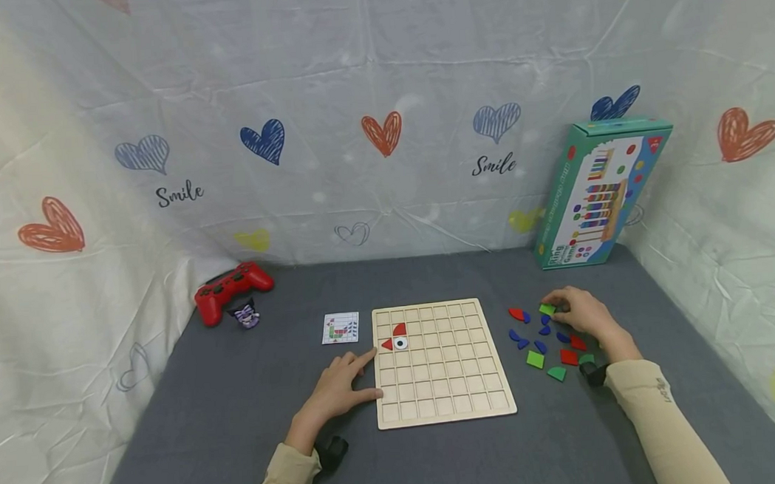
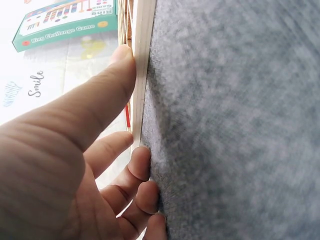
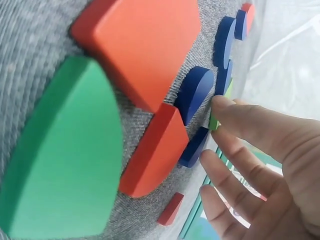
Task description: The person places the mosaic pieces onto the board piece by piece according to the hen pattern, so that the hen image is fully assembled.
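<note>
My left hand [image 1: 336, 387] rests at the left edge of a wooden grid board [image 1: 444, 409], thumb and index finger spread and touching its side. On the board sit a red triangle [image 1: 387, 344], a red curved piece [image 1: 399, 329] and a white tile with an eye [image 1: 401, 342]. Among loose pieces right of the board, my right hand [image 1: 581, 311] pinches a light green piece [image 1: 548, 309] between thumb and index finger. The right wrist view shows that green piece [image 3: 214, 121] partly hidden by the fingertips; the other fingers are spread.
Blue half-round pieces [image 1: 540, 346], another light green square [image 1: 535, 359], red pieces [image 1: 569, 357] and dark green ones [image 1: 557, 374] lie near the right hand. A pattern card [image 1: 340, 328] is left of the board. Behind are a red game controller [image 1: 233, 288], a small figure [image 1: 246, 316] and a game box [image 1: 601, 195].
</note>
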`<state>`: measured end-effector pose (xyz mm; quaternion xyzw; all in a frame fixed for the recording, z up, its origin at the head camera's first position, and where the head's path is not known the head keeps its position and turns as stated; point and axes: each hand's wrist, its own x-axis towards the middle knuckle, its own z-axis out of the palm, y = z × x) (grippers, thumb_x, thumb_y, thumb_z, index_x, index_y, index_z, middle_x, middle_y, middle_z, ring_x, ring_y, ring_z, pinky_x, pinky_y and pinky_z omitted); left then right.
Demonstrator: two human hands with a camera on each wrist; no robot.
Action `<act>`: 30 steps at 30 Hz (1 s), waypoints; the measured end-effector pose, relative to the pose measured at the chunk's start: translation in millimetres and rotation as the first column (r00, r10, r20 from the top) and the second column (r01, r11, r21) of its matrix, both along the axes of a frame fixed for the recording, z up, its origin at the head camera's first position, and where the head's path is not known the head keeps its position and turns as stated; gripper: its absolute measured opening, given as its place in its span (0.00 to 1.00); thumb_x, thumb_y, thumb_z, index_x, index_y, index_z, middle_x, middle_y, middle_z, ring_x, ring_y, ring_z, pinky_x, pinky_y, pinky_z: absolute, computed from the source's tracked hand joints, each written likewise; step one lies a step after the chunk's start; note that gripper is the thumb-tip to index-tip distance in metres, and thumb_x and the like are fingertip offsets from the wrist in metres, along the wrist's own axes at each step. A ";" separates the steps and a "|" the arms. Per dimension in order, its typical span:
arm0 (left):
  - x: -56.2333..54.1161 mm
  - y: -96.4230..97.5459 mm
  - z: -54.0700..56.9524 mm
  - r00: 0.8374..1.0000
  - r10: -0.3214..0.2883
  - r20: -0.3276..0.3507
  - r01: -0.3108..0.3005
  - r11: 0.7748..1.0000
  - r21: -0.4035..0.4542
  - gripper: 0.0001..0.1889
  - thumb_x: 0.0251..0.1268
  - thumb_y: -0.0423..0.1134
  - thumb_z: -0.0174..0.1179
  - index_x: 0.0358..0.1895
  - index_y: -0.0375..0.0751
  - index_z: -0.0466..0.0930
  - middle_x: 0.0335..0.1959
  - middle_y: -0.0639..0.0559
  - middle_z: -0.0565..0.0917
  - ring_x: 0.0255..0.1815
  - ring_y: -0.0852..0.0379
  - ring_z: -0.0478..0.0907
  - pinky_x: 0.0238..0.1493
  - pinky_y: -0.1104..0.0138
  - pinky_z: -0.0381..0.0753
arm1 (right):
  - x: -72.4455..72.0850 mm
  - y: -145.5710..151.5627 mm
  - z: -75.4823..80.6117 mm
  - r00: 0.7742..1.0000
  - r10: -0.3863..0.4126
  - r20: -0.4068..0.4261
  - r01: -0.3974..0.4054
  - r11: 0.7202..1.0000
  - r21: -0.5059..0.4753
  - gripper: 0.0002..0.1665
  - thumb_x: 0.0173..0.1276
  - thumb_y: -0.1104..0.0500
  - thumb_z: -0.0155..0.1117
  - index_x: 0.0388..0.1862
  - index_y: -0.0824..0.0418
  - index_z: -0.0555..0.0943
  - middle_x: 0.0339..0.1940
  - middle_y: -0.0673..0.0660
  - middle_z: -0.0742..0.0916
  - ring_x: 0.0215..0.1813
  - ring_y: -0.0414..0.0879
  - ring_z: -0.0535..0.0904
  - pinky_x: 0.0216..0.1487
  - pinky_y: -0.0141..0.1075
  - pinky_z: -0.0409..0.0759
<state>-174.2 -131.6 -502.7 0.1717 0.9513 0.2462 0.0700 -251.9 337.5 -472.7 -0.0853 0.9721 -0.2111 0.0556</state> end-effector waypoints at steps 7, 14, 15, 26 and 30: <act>-0.5 -0.5 -0.4 1.000 0.003 0.005 -0.003 1.000 -0.004 0.42 0.48 0.60 0.66 0.68 0.51 0.64 0.31 0.55 0.67 0.29 0.59 0.57 0.31 0.66 0.58 | 0.1 0.1 0.7 1.000 -0.015 0.003 0.015 1.000 -0.001 0.19 0.59 0.65 0.65 0.50 0.65 0.79 0.45 0.66 0.82 0.43 0.59 0.77 0.43 0.54 0.72; -0.6 -1.2 -0.9 1.000 -0.006 0.004 0.006 1.000 -0.007 0.41 0.49 0.60 0.65 0.68 0.51 0.64 0.31 0.55 0.67 0.29 0.59 0.58 0.30 0.66 0.58 | 0.6 2.5 -1.5 1.000 -0.021 -0.007 0.021 1.000 -0.002 0.20 0.60 0.63 0.64 0.52 0.67 0.78 0.46 0.67 0.81 0.43 0.58 0.77 0.41 0.52 0.73; -0.6 -1.2 -1.0 1.000 -0.007 0.003 0.007 1.000 -0.007 0.41 0.49 0.60 0.65 0.68 0.51 0.64 0.31 0.55 0.67 0.29 0.59 0.58 0.30 0.66 0.58 | 0.9 2.3 -1.4 1.000 -0.020 -0.008 0.020 1.000 -0.005 0.20 0.60 0.63 0.64 0.52 0.67 0.78 0.46 0.67 0.80 0.43 0.58 0.77 0.41 0.52 0.74; -1.3 -0.4 -2.0 1.000 -0.004 0.004 0.004 1.000 -0.007 0.41 0.48 0.60 0.65 0.68 0.50 0.64 0.31 0.55 0.67 0.29 0.59 0.57 0.31 0.66 0.58 | 9.6 -5.2 3.7 0.997 -0.029 -0.069 0.026 0.999 -0.042 0.19 0.61 0.61 0.64 0.51 0.66 0.79 0.45 0.64 0.79 0.44 0.58 0.76 0.38 0.50 0.74; -1.3 -0.1 -1.0 1.000 -0.001 0.007 0.001 1.000 -0.008 0.42 0.48 0.60 0.66 0.68 0.50 0.64 0.31 0.55 0.67 0.29 0.59 0.57 0.31 0.66 0.58 | 13.5 -14.3 6.0 0.995 -0.033 -0.097 0.027 0.998 -0.060 0.19 0.60 0.61 0.64 0.51 0.65 0.79 0.46 0.64 0.79 0.45 0.58 0.77 0.39 0.51 0.74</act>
